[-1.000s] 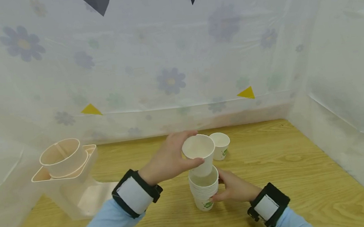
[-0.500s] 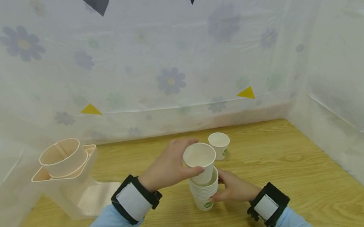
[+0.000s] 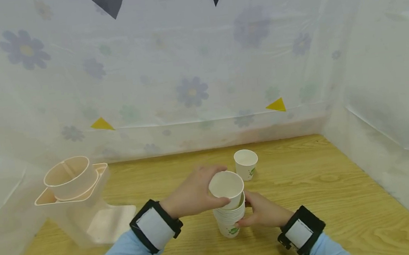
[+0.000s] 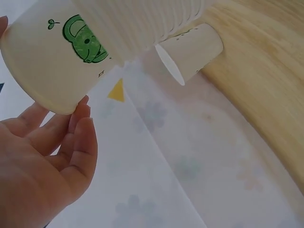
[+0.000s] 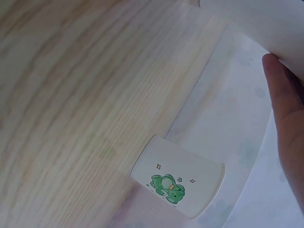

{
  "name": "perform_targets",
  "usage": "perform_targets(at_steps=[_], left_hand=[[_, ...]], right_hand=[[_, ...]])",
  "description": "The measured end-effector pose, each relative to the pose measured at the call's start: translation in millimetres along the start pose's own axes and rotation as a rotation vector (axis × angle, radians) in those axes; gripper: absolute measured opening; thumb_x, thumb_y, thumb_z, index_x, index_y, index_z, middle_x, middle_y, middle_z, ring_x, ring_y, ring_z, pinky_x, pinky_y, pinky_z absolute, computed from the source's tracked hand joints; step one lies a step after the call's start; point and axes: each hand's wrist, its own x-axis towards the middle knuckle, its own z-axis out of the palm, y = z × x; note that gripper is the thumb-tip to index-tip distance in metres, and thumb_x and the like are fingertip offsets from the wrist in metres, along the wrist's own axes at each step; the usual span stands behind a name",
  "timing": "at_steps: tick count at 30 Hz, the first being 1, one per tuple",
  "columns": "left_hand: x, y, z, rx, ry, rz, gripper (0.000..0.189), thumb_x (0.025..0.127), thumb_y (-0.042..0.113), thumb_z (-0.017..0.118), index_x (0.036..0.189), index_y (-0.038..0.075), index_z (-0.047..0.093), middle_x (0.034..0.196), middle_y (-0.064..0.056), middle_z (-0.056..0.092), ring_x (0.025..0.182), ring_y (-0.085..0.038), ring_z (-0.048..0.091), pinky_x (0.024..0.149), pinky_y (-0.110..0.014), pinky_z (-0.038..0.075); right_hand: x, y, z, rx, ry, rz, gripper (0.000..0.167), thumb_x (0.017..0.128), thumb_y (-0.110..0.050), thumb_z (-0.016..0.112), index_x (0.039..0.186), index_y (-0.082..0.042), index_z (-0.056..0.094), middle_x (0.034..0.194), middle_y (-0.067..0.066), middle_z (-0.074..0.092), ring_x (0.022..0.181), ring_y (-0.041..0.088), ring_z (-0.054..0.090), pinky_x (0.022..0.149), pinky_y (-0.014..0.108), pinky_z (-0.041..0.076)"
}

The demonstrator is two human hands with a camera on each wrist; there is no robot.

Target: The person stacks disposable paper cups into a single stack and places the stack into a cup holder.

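My left hand (image 3: 196,191) pinches a white paper cup (image 3: 230,184) near its rim, thumb on the near side and fingers behind. The cup's base sits down inside the top of a stack of nested paper cups (image 3: 230,217). In the left wrist view, a green cartoon print shows on the held cup (image 4: 52,57), partly inside the ribbed rims of the stack (image 4: 147,23). My right hand (image 3: 263,209) grips the stack from the right, thumb in front. Behind the stack, a single paper cup (image 3: 246,164) stands upright; its green bear print shows on that cup (image 5: 180,178) in the right wrist view.
At the left of the wooden table (image 3: 332,188) stands a cream plastic stand (image 3: 74,218) with a round cup-like part (image 3: 72,178) on top. White flowered sheeting (image 3: 189,62) hangs behind the table and along both sides.
My left hand has moved down with the cup, lowering it from just above the stack into its top. The right hand stays where it was on the stack.
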Motion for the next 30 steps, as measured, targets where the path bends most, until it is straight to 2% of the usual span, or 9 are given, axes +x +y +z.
perform_targets(at_steps=[5, 13, 22, 27, 30], left_hand=[[-1.2, -3.8, 5.5, -0.006, -0.042, -0.01, 0.063, 0.078, 0.027, 0.074, 0.132, 0.007, 0.048, 0.126, -0.008, 0.055, 0.114, -0.025, 0.045, 0.09, -0.042, 0.043], [-3.2, -4.6, 7.7, -0.01, -0.048, -0.017, 0.063, 0.079, 0.027, 0.073, 0.133, 0.008, 0.047, 0.128, -0.005, 0.055, 0.116, -0.025, 0.044, 0.09, -0.041, 0.043], [-1.1, -5.4, 13.6, 0.024, -0.066, -0.002, 0.064, 0.077, 0.028, 0.075, 0.132, 0.011, 0.049, 0.129, -0.002, 0.056, 0.116, -0.024, 0.044, 0.088, -0.039, 0.044], [-0.2, -5.9, 21.9, 0.076, -0.02, 0.006, 0.069, 0.073, 0.039, 0.077, 0.13, 0.011, 0.051, 0.128, -0.004, 0.056, 0.109, -0.02, 0.047, 0.088, -0.038, 0.044], [0.3, -5.6, 25.6, 0.094, 0.014, 0.011, 0.067, 0.074, 0.039, 0.077, 0.128, 0.009, 0.052, 0.127, -0.005, 0.058, 0.108, -0.02, 0.049, 0.089, -0.039, 0.043]], right_hand=[[0.2, -0.2, -0.3, -0.003, 0.007, 0.011, 0.074, 0.076, -0.024, 0.077, 0.136, -0.006, 0.039, 0.13, 0.01, 0.054, 0.115, 0.022, 0.055, 0.093, 0.03, 0.047], [0.3, 0.6, -0.4, 0.015, 0.003, 0.034, 0.073, 0.076, -0.023, 0.077, 0.136, -0.007, 0.039, 0.13, 0.01, 0.054, 0.116, 0.022, 0.055, 0.094, 0.029, 0.047], [-0.5, -0.7, -0.5, 0.012, 0.0, 0.008, 0.071, 0.076, -0.024, 0.077, 0.135, -0.006, 0.04, 0.129, 0.01, 0.054, 0.114, 0.015, 0.055, 0.093, 0.028, 0.047], [-0.5, -0.7, -0.1, 0.018, 0.0, 0.002, 0.072, 0.077, -0.023, 0.076, 0.135, -0.004, 0.04, 0.129, 0.012, 0.054, 0.115, 0.015, 0.054, 0.094, 0.028, 0.047], [-0.5, -0.7, 0.1, 0.016, -0.002, -0.001, 0.071, 0.077, -0.022, 0.076, 0.135, -0.003, 0.04, 0.129, 0.013, 0.054, 0.115, 0.017, 0.055, 0.093, 0.028, 0.047]])
